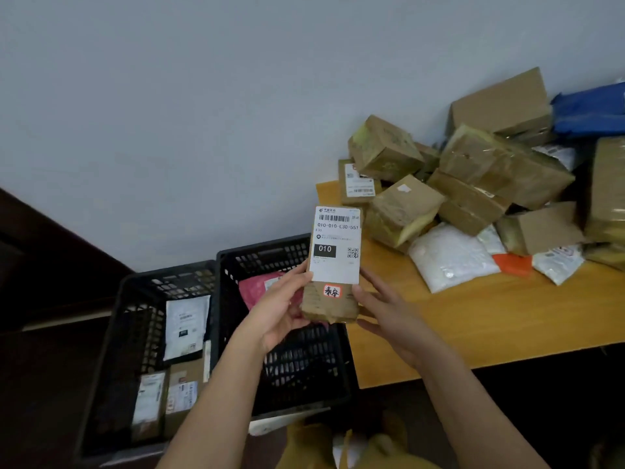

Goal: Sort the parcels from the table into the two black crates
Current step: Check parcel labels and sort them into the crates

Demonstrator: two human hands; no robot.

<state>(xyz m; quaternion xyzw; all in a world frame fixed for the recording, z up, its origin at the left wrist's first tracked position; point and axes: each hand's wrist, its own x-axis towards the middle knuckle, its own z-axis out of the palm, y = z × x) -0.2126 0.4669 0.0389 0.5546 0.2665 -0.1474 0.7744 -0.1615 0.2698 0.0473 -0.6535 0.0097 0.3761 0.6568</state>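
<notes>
**Both hands hold a labelled parcel up for reading**

Left hand (282,308) grips the brown parcel (333,292) from its left side, thumb on the front and fingers curled behind; right hand (389,313) steadies the right edge with fingers nearly straight, palm open toward it. Between them the parcel stands upright in the air, above the near left corner of the table (490,319), its white label (336,245) facing the camera.

Going left to right: the left crate (111,336) holds several flat parcels with white labels; the right crate (236,262), just beside it, holds a pink mailer (257,286); then comes the table, with a pile of boxes (473,177) and white bags (449,257) at its far right.

By my reading, this is the label check before placement. Next the parcel must be matched to a crate, carried left and lowered in, most easily by the left hand alone.
</notes>
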